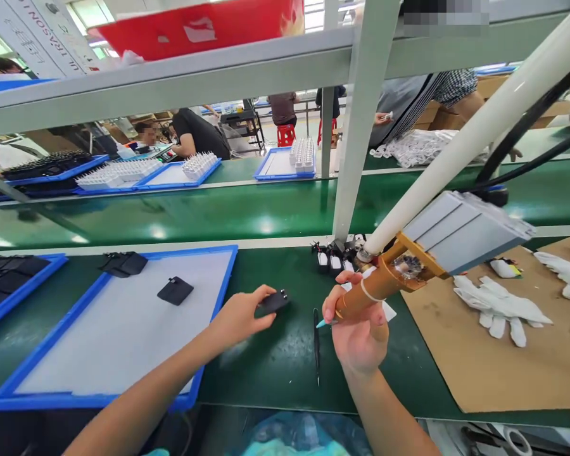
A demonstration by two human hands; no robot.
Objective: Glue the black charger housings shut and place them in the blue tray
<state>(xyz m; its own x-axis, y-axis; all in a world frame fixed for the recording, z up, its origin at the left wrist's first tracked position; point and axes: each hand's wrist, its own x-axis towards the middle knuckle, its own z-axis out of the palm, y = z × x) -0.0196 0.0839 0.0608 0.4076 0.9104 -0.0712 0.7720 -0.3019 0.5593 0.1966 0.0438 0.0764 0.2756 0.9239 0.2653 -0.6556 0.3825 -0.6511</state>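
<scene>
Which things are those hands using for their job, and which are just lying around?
Probably for the job:
small black plastic part, in the left hand
orange cylindrical tool, in the right hand
flat white tray with a blue rim, holding black plastic pieces

Probably just lying about:
white fabric gloves on the brown cardboard sheet
thin black stick-shaped tool on the green tabletop

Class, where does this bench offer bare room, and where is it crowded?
Bare: the tray between its black cases and the left arm; the green bench between tray and tweezers; the cardboard below the gloves. Crowded: the post's foot, with black parts.
</scene>
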